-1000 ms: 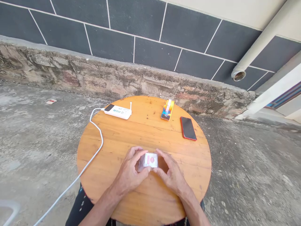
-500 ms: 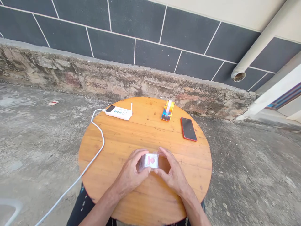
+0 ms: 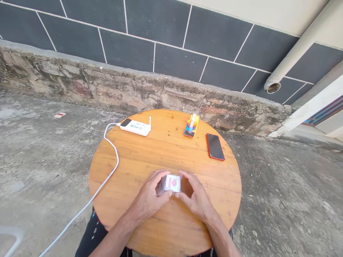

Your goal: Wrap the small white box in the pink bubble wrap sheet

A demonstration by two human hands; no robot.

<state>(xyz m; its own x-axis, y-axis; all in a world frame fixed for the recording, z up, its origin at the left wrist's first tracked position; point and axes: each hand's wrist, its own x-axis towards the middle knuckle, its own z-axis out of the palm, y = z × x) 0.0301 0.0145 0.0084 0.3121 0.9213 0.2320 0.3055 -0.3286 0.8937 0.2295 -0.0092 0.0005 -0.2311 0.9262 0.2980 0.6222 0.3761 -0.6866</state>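
Note:
A small white box (image 3: 173,183) with pink-red print sits between my two hands over the near half of the round wooden table (image 3: 160,153). It seems to be wrapped in clear plastic film, which shows most at its left side. My left hand (image 3: 153,191) grips the left end, fingers at the far edge and thumb at the near edge. On the right end, my right hand (image 3: 194,194) pinches the box with fingertips and thumb in the same way. The underside of the box is hidden from view.
At the back left lies a white power strip (image 3: 135,127), its cable (image 3: 116,157) running off the table's left edge. A yellow and blue tape dispenser (image 3: 192,125) stands at the back. To its right rests a red-edged phone (image 3: 215,146). A stone-based wall (image 3: 120,84) rises behind.
The fingers of my right hand have shifted slightly left, closer against the box. The rest looks the same apart from a slight camera shift.

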